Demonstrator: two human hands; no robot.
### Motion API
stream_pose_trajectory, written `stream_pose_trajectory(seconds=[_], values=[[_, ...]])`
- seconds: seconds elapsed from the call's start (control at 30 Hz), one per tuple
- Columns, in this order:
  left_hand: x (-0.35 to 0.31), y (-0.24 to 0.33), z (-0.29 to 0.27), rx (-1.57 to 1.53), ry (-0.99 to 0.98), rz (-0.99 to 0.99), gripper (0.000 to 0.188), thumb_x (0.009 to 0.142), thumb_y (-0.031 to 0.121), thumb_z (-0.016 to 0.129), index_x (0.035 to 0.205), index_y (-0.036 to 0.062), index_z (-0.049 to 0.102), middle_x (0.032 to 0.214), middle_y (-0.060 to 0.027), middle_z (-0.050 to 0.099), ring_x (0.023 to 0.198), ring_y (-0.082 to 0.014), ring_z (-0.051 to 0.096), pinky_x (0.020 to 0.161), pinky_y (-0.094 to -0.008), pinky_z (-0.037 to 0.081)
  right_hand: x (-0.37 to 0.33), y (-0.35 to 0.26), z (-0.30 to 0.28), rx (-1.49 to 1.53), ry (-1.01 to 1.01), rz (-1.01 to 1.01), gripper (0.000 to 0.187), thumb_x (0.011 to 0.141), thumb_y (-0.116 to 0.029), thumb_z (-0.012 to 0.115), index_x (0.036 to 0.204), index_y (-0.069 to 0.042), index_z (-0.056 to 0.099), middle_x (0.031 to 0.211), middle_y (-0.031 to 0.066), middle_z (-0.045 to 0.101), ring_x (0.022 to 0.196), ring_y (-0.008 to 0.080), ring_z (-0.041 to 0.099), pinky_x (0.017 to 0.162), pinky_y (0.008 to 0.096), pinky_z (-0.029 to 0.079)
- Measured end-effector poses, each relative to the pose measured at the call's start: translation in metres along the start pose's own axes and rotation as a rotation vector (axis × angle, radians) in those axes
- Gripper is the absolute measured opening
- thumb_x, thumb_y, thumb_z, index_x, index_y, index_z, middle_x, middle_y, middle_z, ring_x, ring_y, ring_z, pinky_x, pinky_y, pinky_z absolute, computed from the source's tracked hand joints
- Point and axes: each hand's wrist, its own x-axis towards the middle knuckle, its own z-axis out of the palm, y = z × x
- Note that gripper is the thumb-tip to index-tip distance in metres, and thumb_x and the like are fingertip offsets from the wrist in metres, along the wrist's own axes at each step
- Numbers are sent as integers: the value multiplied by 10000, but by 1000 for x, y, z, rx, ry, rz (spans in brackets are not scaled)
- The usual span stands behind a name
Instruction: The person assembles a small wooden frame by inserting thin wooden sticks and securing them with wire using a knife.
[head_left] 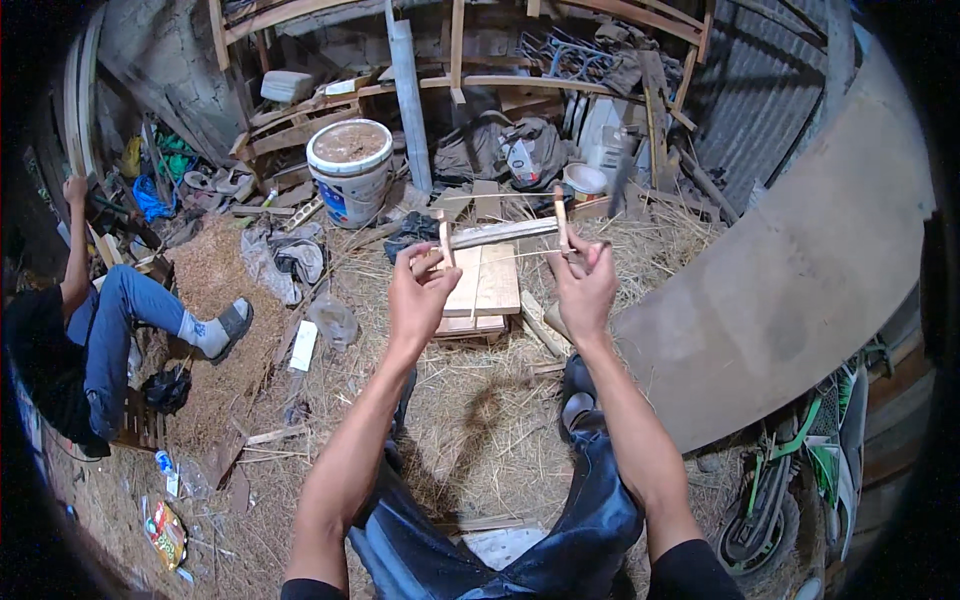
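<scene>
In front of me I hold up an H-shaped wooden frame [505, 231], built like a small bow saw. Two short upright arms are joined by a crossbar, with a thin line strung across the top and another thin strip lower down. My left hand [424, 287] is closed around the lower end of the left upright [446, 238]. The fingers of my right hand [585, 283] pinch the lower end of the right upright [561, 215]. Just behind and below the frame stands a low wooden block or stool [485, 285] with a flat pale top.
At left, a person [120, 310] sits with one arm raised. Farther back are a white bucket [350, 170], a grey post [408, 105] and a small white tub [585, 180]. A large curved board [770, 270] leans at right, above a green motorbike part [800, 440]. Straw covers the floor.
</scene>
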Motion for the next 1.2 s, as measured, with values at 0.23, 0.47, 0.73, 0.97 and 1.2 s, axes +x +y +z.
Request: stream_pose_trajectory(seconds=[0.23,0.47,0.73,0.97,1.2], values=[[9,4,-9,-529,-218,-281,426,923,225,522,1252,-23,415,1083,-115,585,956,-176,597,814,-293,470,-5,-4,2,144,70,47,256,800,66,607,970,42,417,1140,186,570,974,146,562,882,259,461],[8,4,-12,-443,-236,-219,391,922,216,494,1238,9,393,1036,-115,567,926,-210,617,806,-324,497,1,4,-2,164,-60,56,259,795,77,551,974,14,375,1234,168,515,1010,164,562,845,277,495],[9,2,-9,-482,-80,-193,299,916,245,379,1140,50,413,910,-90,543,639,-151,572,583,-273,468,-4,9,-2,373,-265,44,407,749,70,503,1137,34,387,1139,128,486,1128,226,478,945,341,412],[16,-7,-20,-379,-16,-141,320,919,296,359,1084,45,469,769,-31,528,495,-77,431,425,-217,317,-4,4,-4,371,-237,141,172,896,-111,478,998,26,497,932,90,570,879,156,557,830,306,441],[15,-8,-17,-207,-61,-89,359,958,349,318,1087,74,509,632,28,497,485,-45,412,434,-205,276,5,12,-11,352,-197,346,451,982,-430,312,1010,-34,524,843,73,591,723,116,583,627,252,489]])
